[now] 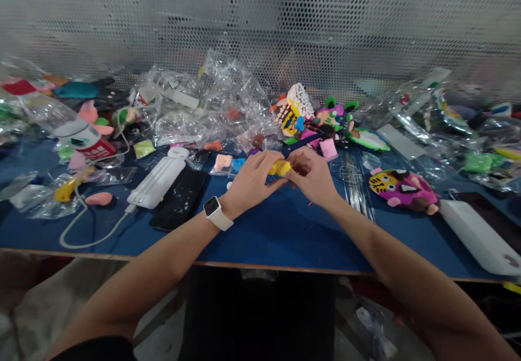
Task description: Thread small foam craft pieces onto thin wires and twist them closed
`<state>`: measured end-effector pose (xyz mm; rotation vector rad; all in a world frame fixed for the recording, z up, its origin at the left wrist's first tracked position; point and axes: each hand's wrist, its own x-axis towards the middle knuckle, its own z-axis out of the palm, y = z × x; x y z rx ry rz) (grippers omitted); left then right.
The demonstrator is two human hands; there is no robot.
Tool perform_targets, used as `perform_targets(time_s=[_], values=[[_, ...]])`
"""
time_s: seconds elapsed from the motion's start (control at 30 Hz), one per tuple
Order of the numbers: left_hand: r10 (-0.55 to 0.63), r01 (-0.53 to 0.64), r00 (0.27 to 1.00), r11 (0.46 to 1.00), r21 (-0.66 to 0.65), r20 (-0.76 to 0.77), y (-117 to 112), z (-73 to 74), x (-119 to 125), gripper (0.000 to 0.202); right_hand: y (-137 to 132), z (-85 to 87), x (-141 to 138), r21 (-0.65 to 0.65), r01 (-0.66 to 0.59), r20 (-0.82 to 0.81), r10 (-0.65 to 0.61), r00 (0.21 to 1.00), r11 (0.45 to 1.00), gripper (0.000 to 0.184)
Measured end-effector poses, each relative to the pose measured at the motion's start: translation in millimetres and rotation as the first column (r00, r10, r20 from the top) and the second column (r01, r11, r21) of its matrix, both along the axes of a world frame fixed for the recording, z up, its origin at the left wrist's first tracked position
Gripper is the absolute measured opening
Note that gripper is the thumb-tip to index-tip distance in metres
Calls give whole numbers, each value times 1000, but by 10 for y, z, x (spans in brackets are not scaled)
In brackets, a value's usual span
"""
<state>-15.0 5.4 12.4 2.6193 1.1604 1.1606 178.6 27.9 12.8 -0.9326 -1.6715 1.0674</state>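
Head view, mid-frame: left hand (250, 179) and right hand (311, 176) both pinch yellow clay lump (280, 167), opposed grip likely steadying it.

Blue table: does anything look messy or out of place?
Crumpled clear bags lie heaped across the back of the blue table, with loose coloured clay bits among them, and a white cable loops near the front edge. Nothing looks broken. The left hand and right hand pinch a yellow clay piece.
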Motion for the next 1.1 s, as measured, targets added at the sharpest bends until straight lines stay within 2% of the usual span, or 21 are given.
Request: perform_targets(time_s=[0.13,0.3,0.5,0.67,0.8,0.97,1.1], values=[[-46,50,995,998,44,-91,47,-7,-47,28,4,22,16,-95,-67,-55,62,997,993,28],[-17,18,996,1000,10,-91,84,-4,-109,28,24,36,67,-197,-235,-175,202,964,952,31],[-165,161,985,984,-73,-46,79,30,-133,23,6,61,51,-233,-236,-138,208,968,943,37],[-197,193,980,977,-93,-34,53,51,-114,16,-11,69,29,-242,-248,-147,218,965,938,42],[-218,210,971,974,-86,-99,30,39,-83,15,-6,49,28,-224,-228,-97,211,973,948,44],[-134,138,959,990,-4,-251,48,-16,-60,16,18,-14,19,-173,-147,-9,148,989,974,42],[8,-7,977,1000,7,-213,108,-24,-109,21,18,-53,4,-77,-66,69,71,995,995,33]])
